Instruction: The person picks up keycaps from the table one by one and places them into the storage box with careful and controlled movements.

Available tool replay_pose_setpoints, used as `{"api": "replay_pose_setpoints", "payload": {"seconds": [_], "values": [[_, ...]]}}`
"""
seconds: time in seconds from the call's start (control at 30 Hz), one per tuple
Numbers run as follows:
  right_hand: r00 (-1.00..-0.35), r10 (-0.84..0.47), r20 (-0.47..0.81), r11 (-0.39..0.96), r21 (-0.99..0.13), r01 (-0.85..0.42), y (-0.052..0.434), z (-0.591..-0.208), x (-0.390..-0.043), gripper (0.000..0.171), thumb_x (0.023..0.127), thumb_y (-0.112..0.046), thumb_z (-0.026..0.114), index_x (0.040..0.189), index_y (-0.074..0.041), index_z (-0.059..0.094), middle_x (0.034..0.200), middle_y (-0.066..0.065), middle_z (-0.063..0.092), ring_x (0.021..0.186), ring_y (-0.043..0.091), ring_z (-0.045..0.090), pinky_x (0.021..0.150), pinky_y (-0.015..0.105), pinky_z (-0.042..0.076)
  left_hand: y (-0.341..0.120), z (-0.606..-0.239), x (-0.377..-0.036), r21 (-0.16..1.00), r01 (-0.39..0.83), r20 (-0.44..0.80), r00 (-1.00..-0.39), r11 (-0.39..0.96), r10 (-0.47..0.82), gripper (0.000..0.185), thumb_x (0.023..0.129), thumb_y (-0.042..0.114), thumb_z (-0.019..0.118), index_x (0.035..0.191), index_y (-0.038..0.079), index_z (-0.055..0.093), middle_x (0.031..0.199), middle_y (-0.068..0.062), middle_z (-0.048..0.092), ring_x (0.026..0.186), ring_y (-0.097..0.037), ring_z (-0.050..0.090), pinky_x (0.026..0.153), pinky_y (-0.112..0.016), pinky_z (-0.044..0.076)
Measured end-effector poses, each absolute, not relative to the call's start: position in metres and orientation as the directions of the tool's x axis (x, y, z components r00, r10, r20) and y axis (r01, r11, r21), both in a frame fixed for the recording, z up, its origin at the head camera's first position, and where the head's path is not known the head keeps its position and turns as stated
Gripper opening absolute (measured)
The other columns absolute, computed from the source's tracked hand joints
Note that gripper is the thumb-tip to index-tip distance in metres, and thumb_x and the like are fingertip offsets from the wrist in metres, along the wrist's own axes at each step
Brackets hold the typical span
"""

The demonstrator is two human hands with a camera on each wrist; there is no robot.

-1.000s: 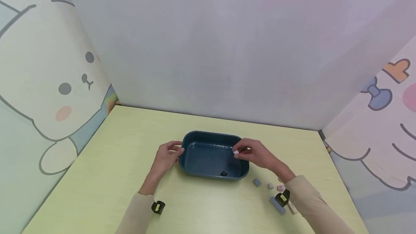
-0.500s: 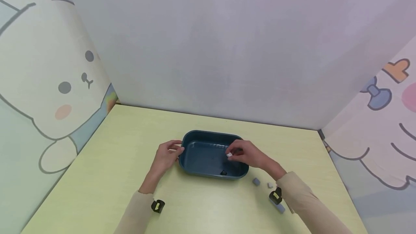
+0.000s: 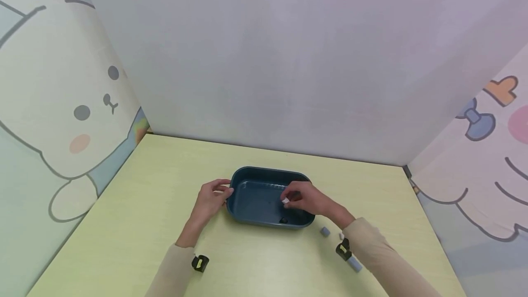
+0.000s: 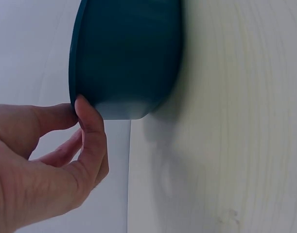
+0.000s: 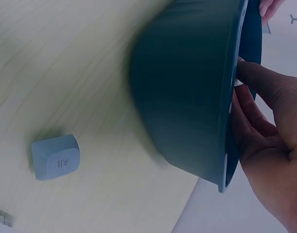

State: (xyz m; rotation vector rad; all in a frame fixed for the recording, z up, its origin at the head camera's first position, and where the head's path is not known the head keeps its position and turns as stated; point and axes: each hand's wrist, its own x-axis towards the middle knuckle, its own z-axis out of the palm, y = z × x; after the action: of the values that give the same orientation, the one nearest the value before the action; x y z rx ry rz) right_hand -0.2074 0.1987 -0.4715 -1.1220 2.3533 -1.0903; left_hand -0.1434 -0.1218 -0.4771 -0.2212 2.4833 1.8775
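Note:
A dark blue basin (image 3: pixel 257 203) stands on the table. My left hand (image 3: pixel 210 200) pinches its left rim between thumb and fingers; the left wrist view shows the pinched rim (image 4: pixel 73 63) up close. Over the basin's right side, my right hand (image 3: pixel 307 199) pinches a small white keycap (image 3: pixel 285 200) between thumb and fingertips. The basin wall hides most of that keycap in the right wrist view. A small black keycap-like piece (image 3: pixel 283 220) lies inside near the front wall.
On the table right of the basin lies a blue-grey keycap marked Alt (image 5: pixel 56 158). Near the right sleeve are a small white keycap (image 3: pixel 341 236) and a longer blue-grey keycap (image 3: pixel 354 264), partly covered by the wrist camera (image 3: pixel 343 250). A curtain-like wall (image 3: pixel 268 81) rises behind.
My right hand has moved left and slightly down from the right rim to over the basin's inside, still pinching the white keycap. My left hand and the basin have stayed put.

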Motion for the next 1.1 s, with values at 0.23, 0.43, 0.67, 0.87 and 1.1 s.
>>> {"api": "replay_pose_setpoints", "payload": {"seconds": [0.23,0.43,0.67,0.87,1.1], "values": [[-0.631,-0.775,0.032,0.417,-0.725,-0.549,0.194,-0.473,-0.206,0.018,0.091,-0.003,0.077,0.108,-0.002,0.072,0.103,0.005,0.068,0.092,0.013,0.068,0.082,0.028,0.058,-0.122,-0.477,-0.143,0.956,-0.113,-0.089,-0.991,0.269,-0.099,0.031,0.097,0.006,0.071,0.125,-0.005,0.067,0.101,-0.018,0.070,0.084,-0.037,0.072,0.067,-0.038,0.060],[-0.630,-0.777,-0.003,0.444,-0.711,-0.545,0.189,-0.474,-0.204,0.017,0.091,-0.003,0.077,0.107,-0.003,0.071,0.102,0.004,0.068,0.091,0.011,0.068,0.081,0.026,0.058,-0.122,-0.476,-0.142,0.958,-0.110,-0.086,-0.991,0.266,-0.098,0.030,0.097,0.005,0.070,0.124,-0.006,0.067,0.100,-0.019,0.070,0.080,-0.033,0.071,0.065,-0.037,0.059],[-0.625,-0.780,-0.039,0.469,-0.697,-0.542,0.186,-0.478,-0.204,0.014,0.091,-0.002,0.077,0.103,-0.004,0.071,0.102,0.005,0.068,0.090,0.009,0.067,0.080,0.024,0.057,-0.122,-0.476,-0.143,0.953,-0.119,-0.094,-0.990,0.277,-0.104,0.030,0.096,0.006,0.071,0.124,-0.005,0.068,0.100,-0.018,0.071,0.080,-0.031,0.071,0.065,-0.034,0.059],[-0.613,-0.789,-0.038,0.470,-0.681,-0.562,0.185,-0.483,-0.207,0.014,0.091,-0.002,0.077,0.103,-0.004,0.071,0.101,0.005,0.068,0.090,0.010,0.067,0.080,0.025,0.057,-0.122,-0.477,-0.143,0.950,-0.120,-0.092,-0.990,0.287,-0.108,0.030,0.096,0.006,0.071,0.124,-0.005,0.068,0.100,-0.018,0.071,0.080,-0.031,0.071,0.067,-0.039,0.060],[-0.609,-0.791,-0.057,0.492,-0.651,-0.578,0.181,-0.484,-0.207,0.014,0.091,-0.002,0.076,0.104,-0.005,0.072,0.103,0.004,0.068,0.091,0.011,0.067,0.081,0.025,0.056,-0.122,-0.475,-0.142,0.952,-0.121,-0.096,-0.990,0.282,-0.101,0.030,0.097,0.006,0.071,0.125,-0.005,0.068,0.100,-0.017,0.071,0.079,-0.030,0.071,0.067,-0.039,0.060]]}}
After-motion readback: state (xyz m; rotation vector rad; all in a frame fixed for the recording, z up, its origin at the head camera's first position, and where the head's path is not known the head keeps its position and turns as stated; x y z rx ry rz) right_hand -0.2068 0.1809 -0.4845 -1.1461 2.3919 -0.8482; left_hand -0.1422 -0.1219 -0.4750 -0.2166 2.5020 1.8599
